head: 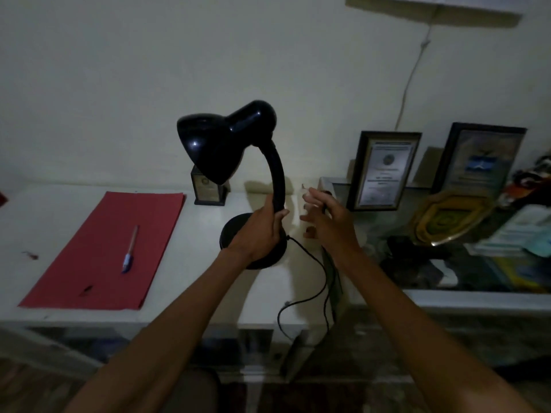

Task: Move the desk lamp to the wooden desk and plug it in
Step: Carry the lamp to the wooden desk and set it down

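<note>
Forearms: nearest the lens, we are seeing both bare forearms reaching up and forward from the bottom of the view.
Left hand (pixel 262 231): we are closing this grip around the lower neck of the desk lamp (pixel 238 162), just above its round base.
Right hand (pixel 325 217): this grip is spreading open with nothing in it, hovering just right of the lamp neck, near a white socket strip (pixel 295 210) at the back of the tabletop; the dim, blurred view is making it hard for us to say whether the fingers are touching it.
Lamp position: the base is sitting at, or barely above, the pale tabletop (pixel 208 287), near its right end, with the black shade tilting left.
Cord (pixel 316 272): it is trailing from the base and looping over the front edge; we are not seeing the plug.
Surroundings: a red folder (pixel 89 257) carrying a pen (pixel 129 250) is lying well to the left, and framed certificates (pixel 384 171) are leaning on the wall to the right.
Step in hand: we are judging that we are placing or steadying the lamp, with the plugging in not yet done.
Next move: it is calling for finding the plug along the cord with the free hand and lining it up with a socket while the other hand is steadying the lamp.
</note>
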